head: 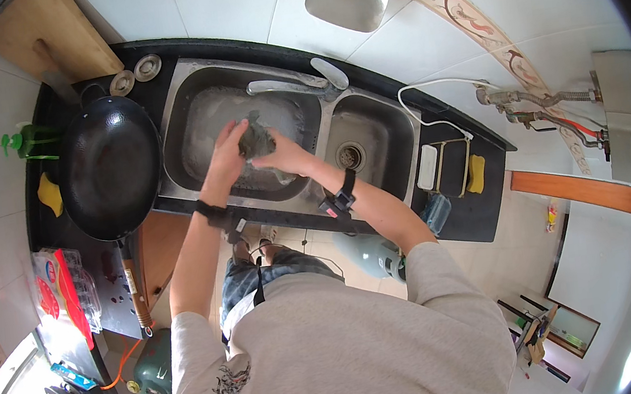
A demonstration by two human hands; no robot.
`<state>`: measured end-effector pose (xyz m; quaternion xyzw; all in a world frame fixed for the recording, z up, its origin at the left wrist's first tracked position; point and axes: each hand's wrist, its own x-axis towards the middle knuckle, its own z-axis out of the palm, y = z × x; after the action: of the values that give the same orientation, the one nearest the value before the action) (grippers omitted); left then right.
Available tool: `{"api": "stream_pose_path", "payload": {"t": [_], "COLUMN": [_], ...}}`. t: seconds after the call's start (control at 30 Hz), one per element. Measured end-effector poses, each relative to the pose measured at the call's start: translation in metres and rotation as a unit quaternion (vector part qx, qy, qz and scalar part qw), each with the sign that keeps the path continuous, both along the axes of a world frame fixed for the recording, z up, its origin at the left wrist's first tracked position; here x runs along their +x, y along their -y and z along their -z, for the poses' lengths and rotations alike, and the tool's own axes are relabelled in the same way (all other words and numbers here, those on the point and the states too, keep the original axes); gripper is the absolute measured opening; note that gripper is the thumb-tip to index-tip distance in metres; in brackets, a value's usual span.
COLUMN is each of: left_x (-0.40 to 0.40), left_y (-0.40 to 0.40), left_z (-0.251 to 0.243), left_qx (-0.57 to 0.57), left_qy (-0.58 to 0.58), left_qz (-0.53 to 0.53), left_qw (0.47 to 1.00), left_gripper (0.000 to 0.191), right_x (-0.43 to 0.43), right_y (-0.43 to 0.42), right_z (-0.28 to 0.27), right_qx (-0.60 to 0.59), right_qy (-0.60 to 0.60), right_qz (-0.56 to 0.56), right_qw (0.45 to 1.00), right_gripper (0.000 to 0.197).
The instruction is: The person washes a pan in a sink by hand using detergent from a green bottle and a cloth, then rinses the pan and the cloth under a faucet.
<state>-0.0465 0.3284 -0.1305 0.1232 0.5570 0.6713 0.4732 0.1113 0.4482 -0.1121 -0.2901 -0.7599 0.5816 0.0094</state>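
Both hands are over the large left basin (174, 149) of a steel double sink, where cloudy, sudsy water (205, 113) stands. Between them they hold a dark grey-green wet cloth (256, 139), bunched up. My left hand (224, 149) grips its left side, and my right hand (286, 153) grips its right side with the thumb towards the middle. A paler end of the cloth seems to hang down near the basin's front wall. Above the basin reaches the spout of the faucet (287, 85); its lever (330, 73) sits over the divider.
Left of the sink lies a black wok (111, 169), its wooden handle (136, 290) jutting past the counter. Beyond it are a green pump bottle (31, 142) and a yellow sponge (49, 195). The smaller basin (371, 125), a wire rack (454, 168) and another sponge (476, 174) are right.
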Motion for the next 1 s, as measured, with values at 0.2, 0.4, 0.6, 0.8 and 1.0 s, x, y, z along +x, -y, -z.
{"api": "stream_pose_path", "payload": {"t": [0.2, 0.4, 0.6, 0.8, 1.0], "left_x": [-0.005, 0.015, 0.018, 0.018, 0.022], "left_y": [0.02, 0.002, -0.006, -0.011, -0.015], "left_z": [-0.061, -0.105, -0.068, -0.03, -0.002], "left_qx": [0.093, 0.175, 0.036, -0.068, -0.153], "left_qy": [0.13, 0.124, 0.048, -0.096, -0.216], "left_qz": [0.068, 0.107, 0.112, 0.073, 0.039], "left_qw": [0.985, 0.971, 0.992, 0.99, 0.963], "left_gripper": [0.065, 0.054, 0.032, 0.03, 0.042], "right_x": [0.021, 0.03, 0.026, 0.002, -0.004], "right_y": [-0.005, 0.015, -0.001, -0.004, 0.01], "right_z": [-0.061, -0.071, -0.054, -0.037, 0.022], "right_qx": [-0.644, -0.732, -0.53, -0.275, -0.014], "right_qy": [-0.066, -0.123, 0.044, 0.103, 0.054], "right_qz": [0.054, -0.04, -0.049, -0.133, -0.113], "right_qw": [0.76, 0.669, 0.846, 0.947, 0.992], "right_gripper": [0.045, 0.051, 0.039, 0.033, 0.039]}}
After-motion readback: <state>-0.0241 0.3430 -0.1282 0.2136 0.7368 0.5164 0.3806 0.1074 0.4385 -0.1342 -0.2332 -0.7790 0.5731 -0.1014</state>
